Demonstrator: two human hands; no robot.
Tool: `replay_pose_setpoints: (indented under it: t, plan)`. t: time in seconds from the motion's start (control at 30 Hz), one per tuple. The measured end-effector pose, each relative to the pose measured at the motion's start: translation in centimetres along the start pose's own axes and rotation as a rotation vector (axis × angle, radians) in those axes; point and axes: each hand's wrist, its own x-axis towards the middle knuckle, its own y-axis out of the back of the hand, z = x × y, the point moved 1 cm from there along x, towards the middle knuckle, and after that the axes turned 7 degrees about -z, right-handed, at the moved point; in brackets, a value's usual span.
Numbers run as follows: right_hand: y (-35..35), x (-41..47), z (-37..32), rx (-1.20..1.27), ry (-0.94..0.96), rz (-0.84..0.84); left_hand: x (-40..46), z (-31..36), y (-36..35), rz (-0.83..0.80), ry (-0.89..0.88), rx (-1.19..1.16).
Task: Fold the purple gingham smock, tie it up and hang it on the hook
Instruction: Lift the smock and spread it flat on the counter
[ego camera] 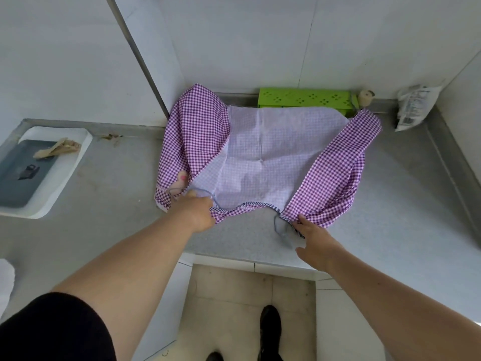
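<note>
The scene is lit evenly by soft, diffuse light; no single source can be made out. The pale grey wall panels [247, 43] are rendered flat and bright, without glare. Only faint, soft-edged shadows are cast on the speckled grey worktop [117, 178], beneath the folds of the purple gingham cotton smock [273, 157] and under the forearms. Strong wide-angle distortion is seen: straight wall seams and the worktop edges are bent and splayed toward the frame borders. The centre is held in reasonable focus, while slight softness is seen at the edges. Colours are muted, slightly cool.
</note>
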Motion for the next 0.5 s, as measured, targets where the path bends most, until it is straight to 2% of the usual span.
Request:
replay_pose_setpoints:
  t: [0.1, 0.27, 0.5]
  plan:
    - [-0.4, 0.3, 0.5, -0.018, 0.011, 0.008, 0.6, -0.4, -1.7, 0.011, 0.105, -0.087]
    - [-1.0, 0.1, 1.4, -0.073, 0.04, 0.004, 0.2, -0.8, -3.1, 0.047, 0.179, -0.2]
    - [-2.4, -1.3, 2.2, -0.115, 0.098, 0.015, 0.1, -1.3, -5.1, 0.133, 0.111, -0.172]
